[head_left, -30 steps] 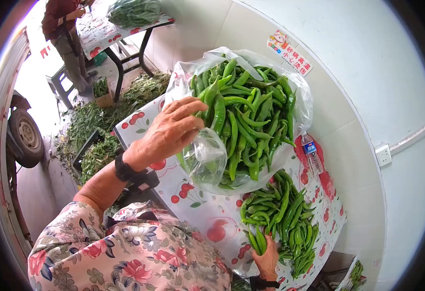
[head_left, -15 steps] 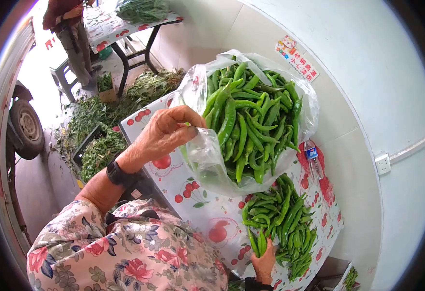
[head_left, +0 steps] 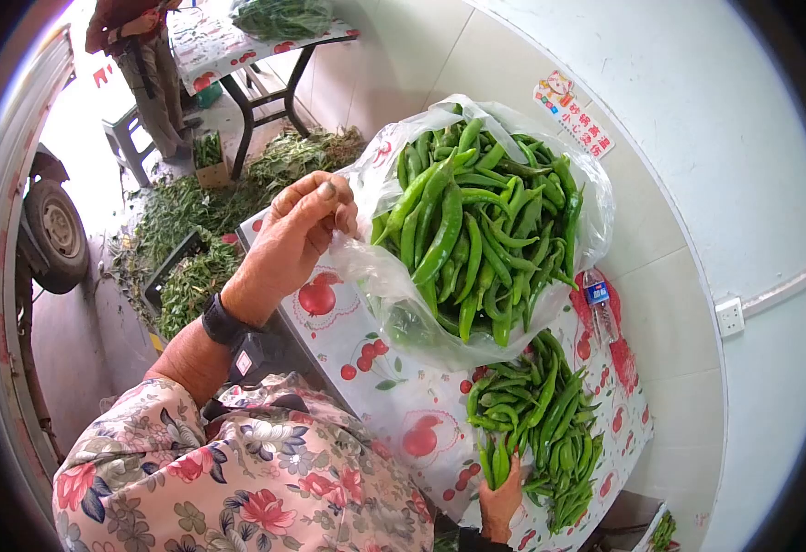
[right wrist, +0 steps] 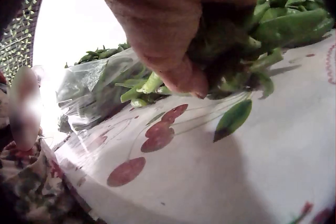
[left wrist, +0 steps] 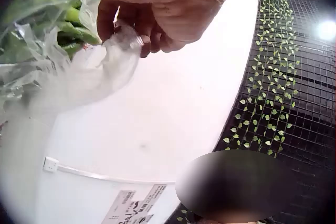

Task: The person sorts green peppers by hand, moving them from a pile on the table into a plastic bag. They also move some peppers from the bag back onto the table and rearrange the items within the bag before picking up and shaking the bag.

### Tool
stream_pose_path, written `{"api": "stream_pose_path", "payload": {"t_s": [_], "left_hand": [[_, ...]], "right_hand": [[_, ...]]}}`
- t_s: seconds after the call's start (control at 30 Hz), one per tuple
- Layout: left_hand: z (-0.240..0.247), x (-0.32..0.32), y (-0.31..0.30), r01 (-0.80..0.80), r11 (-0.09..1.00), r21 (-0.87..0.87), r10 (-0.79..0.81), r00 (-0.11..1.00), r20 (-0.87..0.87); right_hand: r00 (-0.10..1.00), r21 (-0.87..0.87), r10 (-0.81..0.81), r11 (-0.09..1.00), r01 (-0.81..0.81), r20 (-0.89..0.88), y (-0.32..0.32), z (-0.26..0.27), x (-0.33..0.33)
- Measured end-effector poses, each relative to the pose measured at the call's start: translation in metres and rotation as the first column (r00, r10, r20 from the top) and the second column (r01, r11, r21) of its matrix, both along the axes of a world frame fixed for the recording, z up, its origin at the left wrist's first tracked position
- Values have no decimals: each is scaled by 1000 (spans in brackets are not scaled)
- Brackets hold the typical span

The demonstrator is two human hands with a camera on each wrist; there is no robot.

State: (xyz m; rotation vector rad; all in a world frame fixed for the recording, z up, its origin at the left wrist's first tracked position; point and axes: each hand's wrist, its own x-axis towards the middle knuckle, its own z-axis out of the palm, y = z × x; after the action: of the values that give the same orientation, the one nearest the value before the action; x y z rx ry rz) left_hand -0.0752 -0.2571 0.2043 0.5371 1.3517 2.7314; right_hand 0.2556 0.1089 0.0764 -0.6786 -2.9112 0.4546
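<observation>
A clear plastic bag (head_left: 380, 299) full of long green peppers (head_left: 476, 230) stands on the cherry-print tabletop, its mouth spread wide. My left hand (head_left: 297, 230) pinches the bag's rim at the left and draws it out into a stretched flap; the left wrist view shows the thin film (left wrist: 118, 61) between thumb and fingers. Near the table's front, my right hand (head_left: 501, 501) grips a few green peppers (head_left: 495, 460), thumb on the near side in the right wrist view. Beside it lies a loose pile of green peppers (head_left: 564, 442).
A water bottle (head_left: 598, 299) and red netting (head_left: 623, 361) lie against the wall side. Leafy stalks (head_left: 182, 230) cover the floor at left. Another person (head_left: 141, 74) stands by a second table (head_left: 214, 51) at the back, near a stool (head_left: 129, 143).
My left hand has gone from over the peppers at the bag's mouth to its left, pulling the rim outward. My right hand stays on its peppers at the pile.
</observation>
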Motion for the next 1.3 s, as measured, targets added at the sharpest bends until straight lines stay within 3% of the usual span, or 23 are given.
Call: {"api": "stream_pose_path", "payload": {"t_s": [0.1, 0.23, 0.37, 0.47, 0.6, 0.63, 0.7, 0.73, 0.83, 0.87, 1.0, 1.13, 1.2, 1.23, 1.27, 1.3], "left_hand": [[14, 8, 0, 40, 996, 82, -37, 999, -35], [14, 5, -8, 236, 934, 268, -246, 969, 7], [3, -4, -12, 239, 884, 402, -334, 924, 186], [-8, -11, -18, 285, 908, 306, -356, 911, 207], [-14, -14, -10, -32, 999, 10, 29, 971, 238], [-17, -15, -12, -21, 988, -156, 46, 986, 163], [-24, -16, -17, -30, 883, -468, 40, 999, 11], [-20, -14, -14, -160, 654, -739, 118, 987, -110], [-30, -19, -13, -483, 265, -835, 14, 868, -497], [-32, -27, -17, -453, 205, -868, 0, 887, -463], [0, -39, -19, -144, 234, -961, -12, 988, -151], [-10, -42, -25, 13, 509, -861, 16, 1000, 25], [-18, -45, -38, 102, 566, -818, -16, 993, 113], [-22, -47, -44, 146, 591, -793, -35, 987, 156], [-23, -52, -50, 235, 566, -790, -160, 972, 175], [-23, -56, -52, 268, 616, -741, -227, 961, 158]], "right_hand": [[1000, 8, 0, 1000, 0, 4, 3, -6, 0], [999, 12, -25, 1000, 24, 21, 1, -7, 1], [999, -8, 4, 1000, -5, -48, -2, -4, -1], [1000, -23, -21, 1000, 21, -23, -5, 2, -4], [996, -32, -90, 995, 90, 2, -10, 2, -7], [994, -44, -106, 993, 106, -12, -11, 1, -7], [990, -33, -139, 990, 140, 39, -14, 5, -9], [986, -26, -155, 987, 157, 63, -16, 7, -10], [987, -53, -139, 988, 144, 80, -9, 5, -10], [988, -66, -139, 988, 143, 63, -9, 5, -11], [987, -114, -163, 980, 163, 5, -10, 5, -11], [974, -182, -227, 958, 223, -6, -11, 0, -9], [977, -218, -206, 957, 189, -58, -17, 13, -8], [977, -236, -198, 956, 173, -84, -21, 18, -8], [966, -295, -237, 935, 197, -106, -21, 17, -5], [953, -352, -277, 910, 219, -124, -18, 17, -1]]}}
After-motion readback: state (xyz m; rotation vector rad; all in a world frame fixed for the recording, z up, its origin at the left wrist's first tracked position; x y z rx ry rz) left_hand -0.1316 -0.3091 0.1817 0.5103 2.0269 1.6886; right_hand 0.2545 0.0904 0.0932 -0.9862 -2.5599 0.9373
